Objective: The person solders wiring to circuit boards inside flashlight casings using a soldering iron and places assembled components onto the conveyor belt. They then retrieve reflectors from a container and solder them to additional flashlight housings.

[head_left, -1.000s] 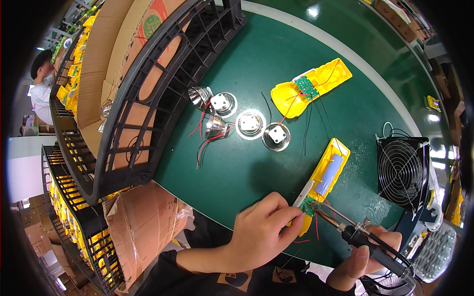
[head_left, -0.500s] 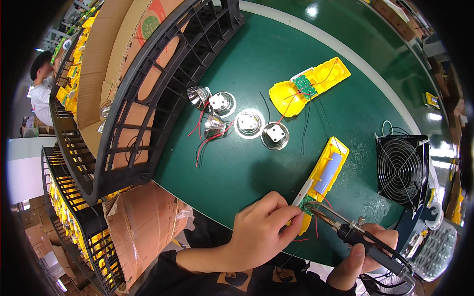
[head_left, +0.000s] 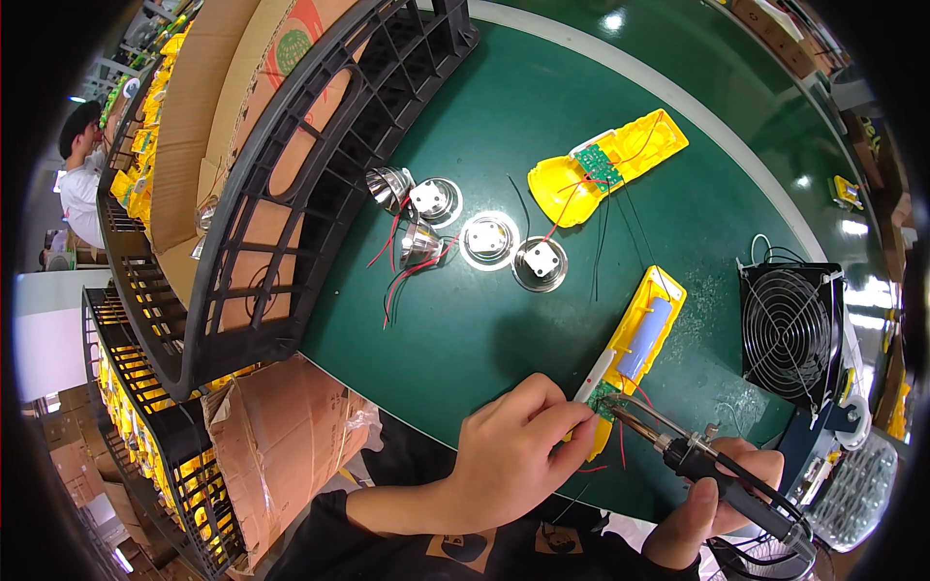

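My right hand (head_left: 722, 494) is wrapped round a black soldering iron (head_left: 717, 474) with a thin metal feed tube along its top. Its tip meets a small green circuit board (head_left: 603, 398) in a yellow plastic housing (head_left: 659, 290). A blue cylindrical battery (head_left: 643, 339) lies in that housing's upper part, and red wires run out beside the board. At the board's left edge, my left hand (head_left: 523, 450) is closed in a pinch; what its fingertips grip is hidden. Farther off lies a second yellow housing (head_left: 562, 192) with a green board (head_left: 597, 168) and loose wires.
Several shiny lamp reflectors (head_left: 489, 241) with red wires lie left of the housings on the green table (head_left: 465, 339). A black fan (head_left: 790, 331) stands at the right. Black plastic crates (head_left: 232, 252) and a cardboard box (head_left: 281, 455) border the left. A person (head_left: 81, 174) is far left.
The soldering iron and right hand have shifted very slightly. My left hand stays pinched at the board, and the other parts on the table remain in place.
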A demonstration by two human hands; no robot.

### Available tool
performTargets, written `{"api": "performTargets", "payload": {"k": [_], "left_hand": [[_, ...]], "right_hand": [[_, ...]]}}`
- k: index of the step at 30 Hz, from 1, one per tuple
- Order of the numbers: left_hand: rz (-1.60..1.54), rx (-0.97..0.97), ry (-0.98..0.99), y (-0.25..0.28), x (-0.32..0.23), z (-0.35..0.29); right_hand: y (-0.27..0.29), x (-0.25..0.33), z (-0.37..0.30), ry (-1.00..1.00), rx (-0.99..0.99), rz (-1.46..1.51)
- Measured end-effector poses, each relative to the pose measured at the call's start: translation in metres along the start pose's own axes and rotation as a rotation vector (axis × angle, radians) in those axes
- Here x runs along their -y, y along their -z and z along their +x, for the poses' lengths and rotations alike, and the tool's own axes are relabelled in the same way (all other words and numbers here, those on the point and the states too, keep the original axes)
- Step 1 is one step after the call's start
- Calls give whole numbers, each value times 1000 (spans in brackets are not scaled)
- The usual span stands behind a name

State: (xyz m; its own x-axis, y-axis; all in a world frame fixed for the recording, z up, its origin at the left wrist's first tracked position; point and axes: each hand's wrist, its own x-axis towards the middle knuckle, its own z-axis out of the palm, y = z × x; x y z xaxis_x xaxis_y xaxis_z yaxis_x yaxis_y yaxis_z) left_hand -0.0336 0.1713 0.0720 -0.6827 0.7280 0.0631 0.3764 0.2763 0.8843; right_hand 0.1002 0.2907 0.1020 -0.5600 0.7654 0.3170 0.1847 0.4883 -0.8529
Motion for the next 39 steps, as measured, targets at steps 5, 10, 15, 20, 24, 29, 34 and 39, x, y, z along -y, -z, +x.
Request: {"api": "performTargets", "payload": {"k": [5, 10, 15, 20, 24, 29, 34, 39], "left_hand": [[5, -3, 4, 0, 0, 0], [15, 25, 21, 0, 0, -1], [18, 0, 4, 0, 1, 0], [14, -3, 13, 0, 0, -1], [29, 0, 7, 0, 1, -1], [24, -14, 0, -1, 1, -1], [42, -1, 20, -1, 0, -4], [127, -38, -113, 9, 3, -13]], "right_hand": [[-1, 1, -1, -4, -14, -10], [1, 1, 0, -2, -18, -19], [0, 0, -1, -13, -19, -9], [0, 1, -1, -7, -34, -35], [1, 0, 2, -43, -43, 49], [-2, -3, 5, 143, -152, 54], [4, -2, 5, 84, -246, 94], [20, -14, 12, 171, -206, 297]]}}
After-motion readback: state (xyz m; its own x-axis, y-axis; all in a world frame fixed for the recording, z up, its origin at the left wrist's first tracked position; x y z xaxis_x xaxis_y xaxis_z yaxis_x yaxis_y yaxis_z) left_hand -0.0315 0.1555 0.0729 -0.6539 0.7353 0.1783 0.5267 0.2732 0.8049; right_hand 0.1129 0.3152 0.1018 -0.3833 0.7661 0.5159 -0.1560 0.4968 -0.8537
